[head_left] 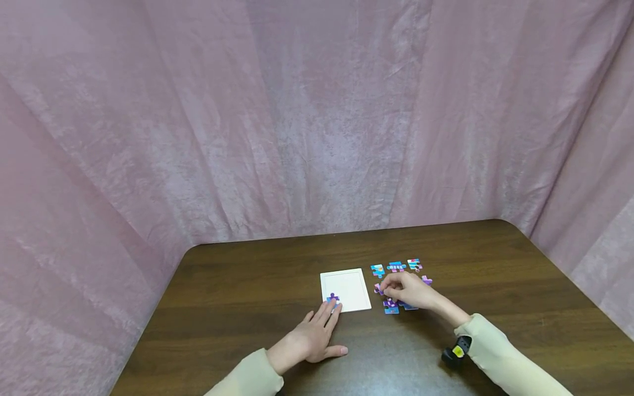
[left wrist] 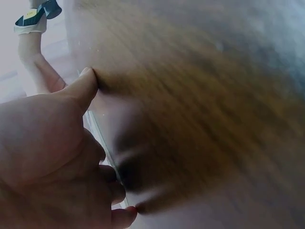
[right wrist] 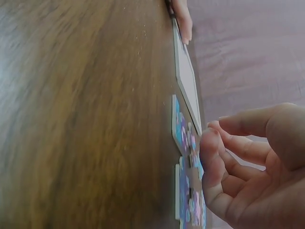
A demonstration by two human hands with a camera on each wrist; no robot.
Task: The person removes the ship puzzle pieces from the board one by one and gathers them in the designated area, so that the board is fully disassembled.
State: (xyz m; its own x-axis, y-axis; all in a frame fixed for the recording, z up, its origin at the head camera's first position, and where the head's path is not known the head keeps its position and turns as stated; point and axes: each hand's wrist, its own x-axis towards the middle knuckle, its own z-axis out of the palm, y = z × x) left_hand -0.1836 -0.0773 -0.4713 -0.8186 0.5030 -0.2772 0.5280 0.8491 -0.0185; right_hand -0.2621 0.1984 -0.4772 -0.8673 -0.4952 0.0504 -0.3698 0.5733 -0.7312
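Observation:
My left hand [head_left: 314, 335] lies flat with spread fingers at the near left corner of a white square puzzle tray [head_left: 354, 291]. Its fingertips rest on a purple-and-blue jigsaw piece [head_left: 332, 298] inside that corner, partly covering it. To the right, my right hand [head_left: 411, 290] hovers over a group of loose jigsaw pieces [head_left: 391, 309]. Its fingers bend loosely, thumb near index finger, right by a pink-purple jigsaw piece [head_left: 378, 288]. In the right wrist view nothing shows between the fingertips of the right hand [right wrist: 257, 162]. The hand hides part of the group.
Behind the right hand lie several more jigsaw pieces [head_left: 396, 266] in a row, with a purple one [head_left: 426, 280] at its right. Everything rests on a dark wooden table [head_left: 238, 297]. A pink curtain [head_left: 317, 121] hangs along the table's far edge.

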